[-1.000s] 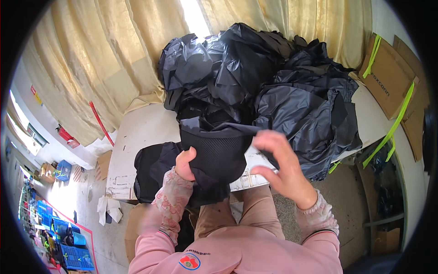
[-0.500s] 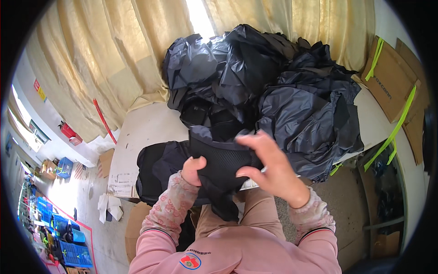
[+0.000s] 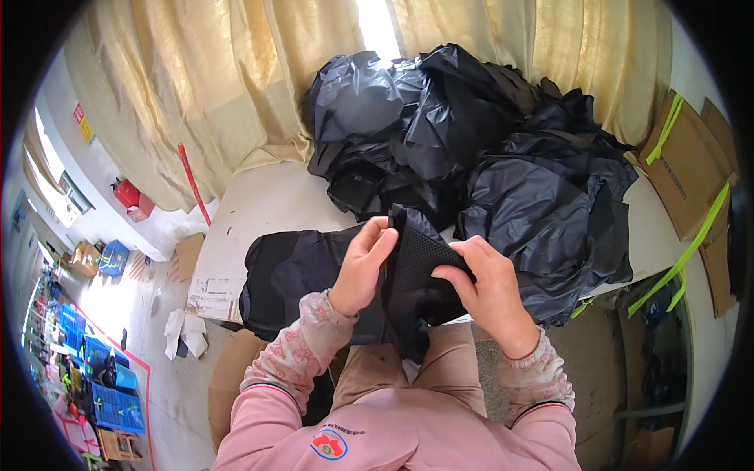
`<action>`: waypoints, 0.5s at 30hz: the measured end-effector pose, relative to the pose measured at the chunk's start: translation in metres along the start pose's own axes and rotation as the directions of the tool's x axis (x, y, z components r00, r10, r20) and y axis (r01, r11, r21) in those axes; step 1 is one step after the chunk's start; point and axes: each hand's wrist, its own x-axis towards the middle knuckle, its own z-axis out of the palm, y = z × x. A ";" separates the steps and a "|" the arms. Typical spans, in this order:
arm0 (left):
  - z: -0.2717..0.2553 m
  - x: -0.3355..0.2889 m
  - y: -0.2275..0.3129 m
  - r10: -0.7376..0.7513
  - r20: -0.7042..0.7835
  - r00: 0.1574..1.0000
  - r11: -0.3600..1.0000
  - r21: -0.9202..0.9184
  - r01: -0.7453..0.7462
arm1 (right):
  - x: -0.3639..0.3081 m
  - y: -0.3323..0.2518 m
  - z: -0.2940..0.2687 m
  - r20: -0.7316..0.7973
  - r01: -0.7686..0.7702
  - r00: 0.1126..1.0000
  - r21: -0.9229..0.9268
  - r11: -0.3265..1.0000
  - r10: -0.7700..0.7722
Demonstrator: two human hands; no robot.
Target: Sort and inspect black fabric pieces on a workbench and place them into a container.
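Observation:
Between my hands, above the near edge of the table, is a black fabric piece (image 3: 412,271) with a mesh panel and a smooth edge strip. My left hand (image 3: 363,265) pinches its upper left edge, thumb against bent fingers. On the other side my right hand (image 3: 493,292) grips the mesh, thumb in front and fingers partly hidden behind the cloth. The lower end of the piece hangs toward my lap. Just left of it, a flat black padded fabric piece (image 3: 287,275) lies on the table, partly behind my left hand.
Heaps of shiny black fabric (image 3: 542,212) cover the back and right of the white table (image 3: 259,200). Yellow curtains (image 3: 212,94) hang behind. Flattened cardboard (image 3: 683,173) with green straps leans at the right. Blue crates (image 3: 118,408) stand on the floor at far left.
My left hand has risen to the piece's upper edge. My right hand has closed on the mesh side. The cloth is now turned more upright, and the whole view has shifted slightly.

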 end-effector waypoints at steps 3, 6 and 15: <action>-0.021 0.000 -0.005 -0.003 -0.083 0.997 0.996 -0.088 -0.005 | -0.001 -0.003 -0.010 0.111 0.027 0.994 -0.038 0.999 -0.023; -0.030 -0.001 0.016 0.017 -0.068 0.998 0.962 -0.271 -0.035 | -0.002 0.019 -0.030 0.055 -0.022 0.998 -0.160 0.987 0.031; -0.028 0.004 0.002 -0.008 -0.054 0.998 0.998 -0.061 0.004 | 0.001 -0.004 -0.014 0.101 0.047 0.994 -0.145 0.988 -0.032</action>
